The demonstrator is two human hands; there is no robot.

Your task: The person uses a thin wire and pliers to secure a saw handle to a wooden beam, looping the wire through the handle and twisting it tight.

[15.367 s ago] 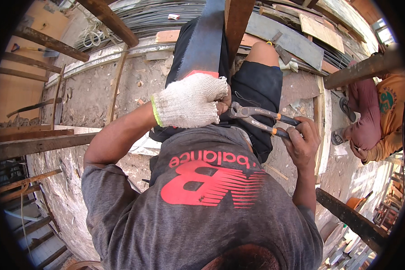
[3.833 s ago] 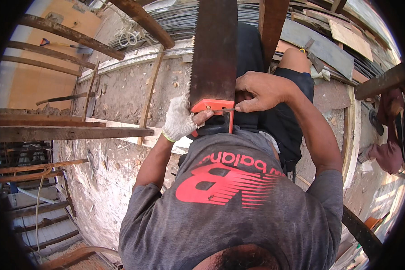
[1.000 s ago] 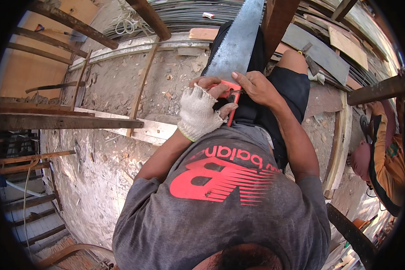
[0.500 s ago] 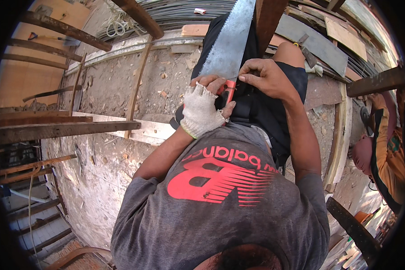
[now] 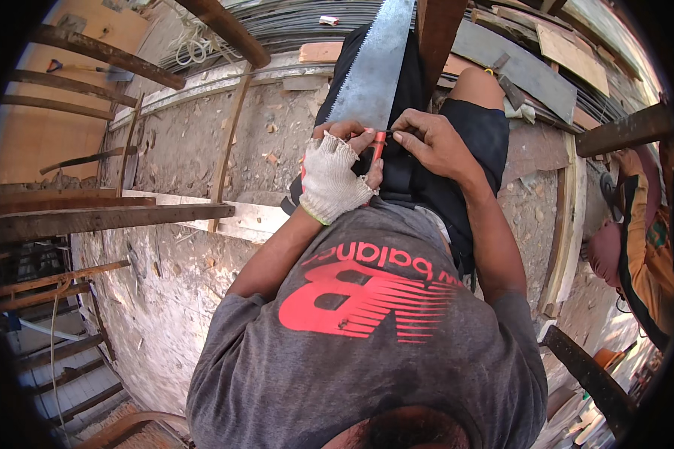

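The saw [image 5: 371, 71] lies over the person's lap, blade pointing away and teeth along its left edge. The left hand [image 5: 333, 168], in a fingerless glove, is closed around the saw's red handle [image 5: 379, 144]. Just right of that handle, the right hand [image 5: 434, 142] pinches a thin dark piece [image 5: 389, 132], perhaps wire, between thumb and forefinger; whether it is fixed to the saw is too small to tell. For good work here, the left grip should stay firm so the saw cannot roll, with those fingers clear of its teeth, while the pinch works gently, close to the handle.

Just right of the saw's blade, a wooden post [image 5: 436, 45] would limit any swing that way. Long thin bars [image 5: 277, 22] lie left of the saw's far end, and a grey board [image 5: 513, 63] right of it. Well right of the saw, a co-worker's orange sleeve [image 5: 640, 247] shows.
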